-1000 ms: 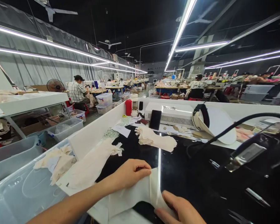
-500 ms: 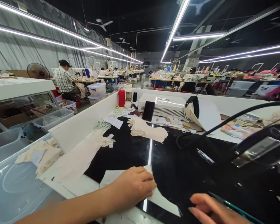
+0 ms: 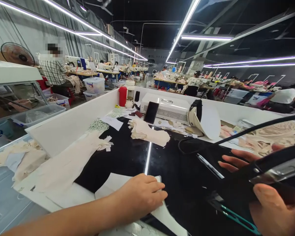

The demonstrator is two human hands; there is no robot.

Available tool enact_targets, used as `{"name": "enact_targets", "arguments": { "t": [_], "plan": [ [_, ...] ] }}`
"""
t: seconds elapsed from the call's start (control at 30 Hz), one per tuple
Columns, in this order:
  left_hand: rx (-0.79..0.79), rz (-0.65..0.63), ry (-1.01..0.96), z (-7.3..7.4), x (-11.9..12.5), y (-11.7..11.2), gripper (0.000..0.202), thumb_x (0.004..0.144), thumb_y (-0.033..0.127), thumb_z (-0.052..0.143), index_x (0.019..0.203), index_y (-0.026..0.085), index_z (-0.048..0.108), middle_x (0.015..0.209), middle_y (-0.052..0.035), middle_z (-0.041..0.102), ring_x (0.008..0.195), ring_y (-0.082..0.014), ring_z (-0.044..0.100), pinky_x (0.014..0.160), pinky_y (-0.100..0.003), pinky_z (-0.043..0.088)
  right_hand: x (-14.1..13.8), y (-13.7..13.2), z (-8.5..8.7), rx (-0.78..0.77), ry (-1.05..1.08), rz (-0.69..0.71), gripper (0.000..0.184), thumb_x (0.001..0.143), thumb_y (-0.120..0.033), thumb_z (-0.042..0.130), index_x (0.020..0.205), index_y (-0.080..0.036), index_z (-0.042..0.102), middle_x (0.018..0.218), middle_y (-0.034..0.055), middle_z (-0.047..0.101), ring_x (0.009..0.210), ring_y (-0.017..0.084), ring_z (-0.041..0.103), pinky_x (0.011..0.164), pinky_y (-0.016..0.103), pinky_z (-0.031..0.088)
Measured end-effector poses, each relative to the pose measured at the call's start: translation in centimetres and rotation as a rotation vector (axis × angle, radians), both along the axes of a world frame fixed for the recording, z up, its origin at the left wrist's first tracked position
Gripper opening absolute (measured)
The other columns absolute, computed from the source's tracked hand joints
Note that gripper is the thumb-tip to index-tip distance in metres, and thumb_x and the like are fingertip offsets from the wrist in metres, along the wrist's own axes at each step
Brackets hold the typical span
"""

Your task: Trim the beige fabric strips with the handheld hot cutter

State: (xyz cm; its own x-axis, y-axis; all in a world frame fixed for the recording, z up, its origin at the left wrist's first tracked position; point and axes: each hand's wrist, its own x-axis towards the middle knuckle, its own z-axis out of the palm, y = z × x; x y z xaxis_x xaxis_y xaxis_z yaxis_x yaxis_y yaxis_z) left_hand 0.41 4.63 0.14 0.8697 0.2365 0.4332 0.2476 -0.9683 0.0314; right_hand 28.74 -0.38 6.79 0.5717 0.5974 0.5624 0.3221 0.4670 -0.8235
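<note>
My left hand (image 3: 144, 193) lies palm down on a white sheet (image 3: 113, 183) with a curved edge, its fingers draped near the right-hand side and its thumb hidden. Beneath the sheet is a glossy black tabletop (image 3: 179, 183). At the right, a black device with a metal plate (image 3: 282, 168) sits between the outstretched fingers and the thumb of my right hand (image 3: 272, 200). The device partly covers that hand, and I cannot tell whether the fingers touch it. Close to the thumb lies a teal-handled tool (image 3: 238, 218). A clear pen-like object (image 3: 210, 166) rests nearby.
Cream fabric pieces lie in a stack (image 3: 149, 132) and a long pile (image 3: 64, 164). A phone (image 3: 151, 112) leans on a white vented box (image 3: 167, 106), beside a visor (image 3: 205, 119). A black cable (image 3: 248, 129) arcs across the right. Co-workers sit at sewing machines beyond the white barrier.
My right hand has moved up and right, from the table's front to around the black device, spreading its fingers. My left hand stays on the sheet. The view has shifted slightly.
</note>
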Motion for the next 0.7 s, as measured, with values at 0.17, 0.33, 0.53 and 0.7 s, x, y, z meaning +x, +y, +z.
{"name": "enact_targets", "arguments": {
  "t": [0.17, 0.33, 0.53, 0.7],
  "plan": [
    [0.054, 0.071, 0.044, -0.1, 0.5, 0.1, 0.014, 0.111, 0.026, 0.058, 0.113, 0.015, 0.067, 0.117, -0.0097, 0.074, 0.103, -0.0196, 0.070, 0.082, -0.030, 0.053, -3.6, 1.0, 1.4, 0.039, 0.055, 0.071, 0.068, 0.072, -0.028, 0.089, 0.134, -0.041, 0.066, 0.093, 0.0011, 0.072, 0.069, 0.024, 0.068, 0.064, 0.046, 0.060],
    [0.121, 0.095, 0.012, -0.9, 0.8, -0.3, 0.020, 0.110, 0.032, 0.062, 0.109, 0.012, 0.068, 0.116, -0.0102, 0.075, 0.102, -0.0209, 0.069, 0.075, -0.031, 0.052, -6.6, 2.6, 1.0, 0.056, 0.028, 0.199, 0.068, 0.078, -0.033, 0.088, 0.139, -0.039, 0.057, 0.092, -0.0018, 0.071, 0.065, 0.021, 0.067, 0.064, 0.043, 0.059],
    [0.174, 0.091, -0.094, -1.3, 0.9, -0.8, 0.024, 0.111, 0.028, 0.058, 0.109, 0.008, 0.071, 0.112, -0.0106, 0.076, 0.098, -0.0204, 0.068, 0.071, -0.032, 0.050, -8.8, 4.3, 0.2, 0.150, 0.100, 0.317, 0.061, 0.084, -0.035, 0.084, 0.139, -0.035, 0.056, 0.083, -0.0055, 0.067, 0.060, 0.015, 0.063, 0.058, 0.034, 0.058],
    [0.177, 0.088, -0.135, -1.0, 1.0, -1.2, 0.026, 0.113, 0.025, 0.054, 0.111, 0.008, 0.073, 0.111, -0.0094, 0.077, 0.097, -0.0195, 0.068, 0.071, -0.031, 0.050, -9.6, 5.2, 0.2, 0.158, 0.114, 0.341, 0.059, 0.085, -0.035, 0.083, 0.137, -0.036, 0.055, 0.083, -0.0063, 0.066, 0.059, 0.015, 0.063, 0.057, 0.032, 0.057]
  ]
}}
